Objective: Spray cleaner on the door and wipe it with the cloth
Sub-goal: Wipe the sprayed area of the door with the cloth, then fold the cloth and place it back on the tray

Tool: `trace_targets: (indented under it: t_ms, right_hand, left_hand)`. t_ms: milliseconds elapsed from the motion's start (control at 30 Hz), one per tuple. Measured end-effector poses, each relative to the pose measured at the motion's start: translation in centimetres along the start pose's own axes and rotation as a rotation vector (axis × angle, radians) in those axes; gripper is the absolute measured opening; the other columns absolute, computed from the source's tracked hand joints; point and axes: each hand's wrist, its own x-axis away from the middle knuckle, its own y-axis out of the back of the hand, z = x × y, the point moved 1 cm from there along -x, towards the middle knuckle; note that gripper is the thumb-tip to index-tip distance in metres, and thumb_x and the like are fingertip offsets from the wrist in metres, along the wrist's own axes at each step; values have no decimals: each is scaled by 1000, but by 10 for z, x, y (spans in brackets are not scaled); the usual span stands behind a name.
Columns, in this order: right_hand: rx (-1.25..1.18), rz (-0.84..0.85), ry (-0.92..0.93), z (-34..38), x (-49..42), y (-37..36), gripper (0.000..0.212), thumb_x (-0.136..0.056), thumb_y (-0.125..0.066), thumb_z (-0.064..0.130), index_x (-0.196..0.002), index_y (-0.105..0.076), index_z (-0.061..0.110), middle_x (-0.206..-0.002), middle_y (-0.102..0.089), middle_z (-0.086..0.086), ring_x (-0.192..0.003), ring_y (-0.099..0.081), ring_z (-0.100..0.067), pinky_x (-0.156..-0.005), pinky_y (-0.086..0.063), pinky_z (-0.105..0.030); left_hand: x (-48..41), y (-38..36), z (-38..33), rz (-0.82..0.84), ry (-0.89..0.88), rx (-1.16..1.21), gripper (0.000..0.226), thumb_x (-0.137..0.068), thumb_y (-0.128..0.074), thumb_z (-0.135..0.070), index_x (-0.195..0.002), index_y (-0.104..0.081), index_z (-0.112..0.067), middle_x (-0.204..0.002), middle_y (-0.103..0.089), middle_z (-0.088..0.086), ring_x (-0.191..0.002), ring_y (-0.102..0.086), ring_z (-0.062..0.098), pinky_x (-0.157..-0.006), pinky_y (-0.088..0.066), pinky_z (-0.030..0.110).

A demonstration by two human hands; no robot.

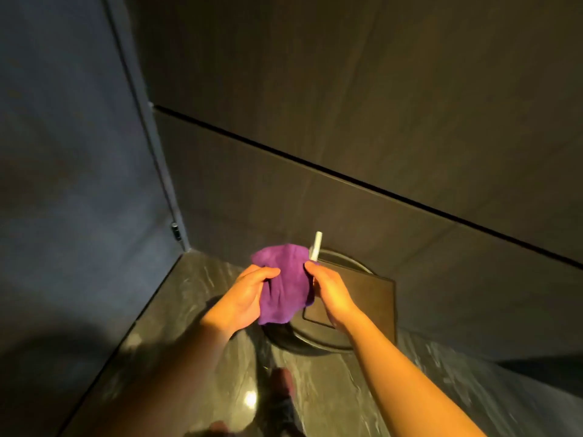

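While both hands pinch the purple cloth (284, 283) low before the dark door (347, 89), left hand (244, 298) and right hand (331, 291) closed on its edges, a loose hold could drop it.

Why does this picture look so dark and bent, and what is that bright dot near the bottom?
Head view: the room is dim, with warm light falling mainly on the left hand, right hand and purple cloth; the wide-angle lens curves straight wall lines; the dot is a lamp's glare on the glossy floor; the edges look soft.
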Motion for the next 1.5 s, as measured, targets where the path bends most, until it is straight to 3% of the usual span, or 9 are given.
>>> trace_targets:
  t_ms: [167, 333, 433, 567, 700, 900, 1100, 1233, 1500]
  right_hand:
    - [-139, -124, -23, -27, 31, 84, 23, -95, -67, 18, -111, -75, 4, -111, -77, -15, -110, -71, -32, -97, -56, -48]
    - [-155, -284, -81, -62, 46, 155, 36, -85, -75, 33, -104, -67, 3, -105, -75, -15, -96, -71, -28, -87, -56, -47]
    - [-109, -388, -99, -83, 45, 198, 27, -92, -70, 31, -96, -60, 6, -91, -67, -8, -84, -63, -19, -76, -52, -39]
    - [-23, -456, -120, -116, 29, 255, 21, -99, -64, 20, -85, -52, 10, -75, -51, -2, -69, -47, -13, -63, -40, -30]
    - [-42, -437, -235, -159, -8, 301, 18, -97, -67, 16, -101, -56, 2, -95, -69, -21, -77, -64, -26, -60, -51, -35]
    - [168, -355, -312, -217, -80, 340, 16, -96, -65, 17, -109, -57, 11, -97, -70, -8, -84, -71, -25, -63, -60, -37]
    - [472, -254, -246, -275, -148, 361, 18, -97, -60, 17, -113, -52, 13, -83, -56, 10, -69, -55, -7, -46, -33, -11]
    - [558, -295, -166, -303, -182, 363, 19, -99, -59, 22, -114, -49, 16, -93, -63, 3, -80, -63, -20, -52, -39, -25]
    - [836, -455, -13, -343, -201, 359, 36, -94, -62, 26, -126, -48, 19, -125, -55, -6, -114, -55, -27, -91, -52, -45]
  left_hand:
    - [-22, -63, 44, 149, 143, -61, 38, -95, -56, -3, -133, -59, 0, -132, -63, 26, -127, -59, 38, -116, -38, 53]
    - [-43, -121, 89, 201, 213, -238, 32, -97, -58, -8, -129, -61, -4, -126, -69, 21, -117, -67, 35, -104, -50, 51]
    - [-58, -158, 115, 131, 167, -470, 17, -100, -58, -13, -115, -64, -10, -109, -73, 11, -101, -70, 24, -83, -56, 33]
    - [-95, -189, 164, 7, 110, -688, 24, -92, -70, -26, -115, -65, -21, -116, -71, 7, -107, -66, 24, -98, -53, 44]
    - [-146, -204, 213, -92, 45, -841, 21, -91, -70, -22, -112, -70, -19, -105, -73, 1, -100, -69, 17, -92, -57, 46]
    - [-220, -202, 280, -255, 42, -932, 19, -95, -65, -18, -112, -68, -9, -108, -70, 10, -102, -67, 27, -87, -55, 43]
    - [-306, -176, 329, -279, 23, -1011, 44, -86, -59, -43, -109, -68, -6, -107, -71, 16, -100, -67, 35, -89, -55, 52]
    - [-349, -169, 345, -296, -76, -1136, 29, -96, -65, -23, -115, -68, -2, -112, -70, 21, -106, -65, 38, -90, -50, 44]
    - [-369, -158, 365, -324, -345, -1420, 56, -90, -63, -3, -144, -48, -2, -135, -57, 22, -129, -51, 38, -106, -43, 44]
